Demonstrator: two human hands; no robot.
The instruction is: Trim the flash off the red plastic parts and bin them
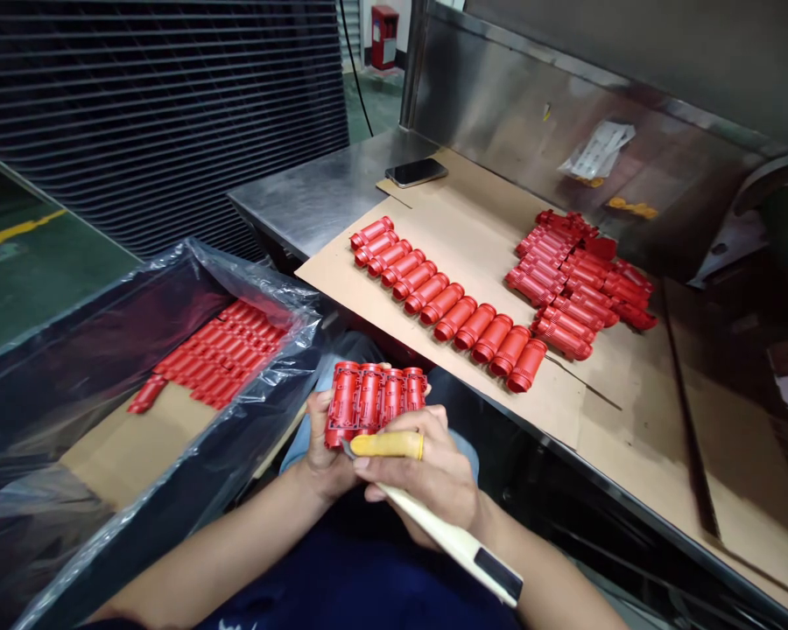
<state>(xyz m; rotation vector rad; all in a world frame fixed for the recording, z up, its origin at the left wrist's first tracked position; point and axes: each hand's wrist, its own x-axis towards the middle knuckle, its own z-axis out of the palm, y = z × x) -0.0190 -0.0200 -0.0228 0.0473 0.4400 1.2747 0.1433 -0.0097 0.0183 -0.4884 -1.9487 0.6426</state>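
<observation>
My left hand [327, 455] is closed around several red ribbed plastic tubes [371, 398], held side by side above my lap. In my right hand [443, 472] is a knife [446, 535] with a long cream handle and a dark patch near its end. A yellow finger cover [387, 444] sits on my right index finger. The knife's small metal tip lies at the lower end of the left-most tube; whether it touches is hard to see. My right fingers partly cover the tubes on the right.
A row of red tubes [443, 304] lies along the cardboard-covered table edge [574, 429]. Behind it is a heap of red tubes [578, 280]. A phone [417, 171] rests at the back. To my left, a plastic-lined box [131, 516] holds rows of red tubes [227, 350].
</observation>
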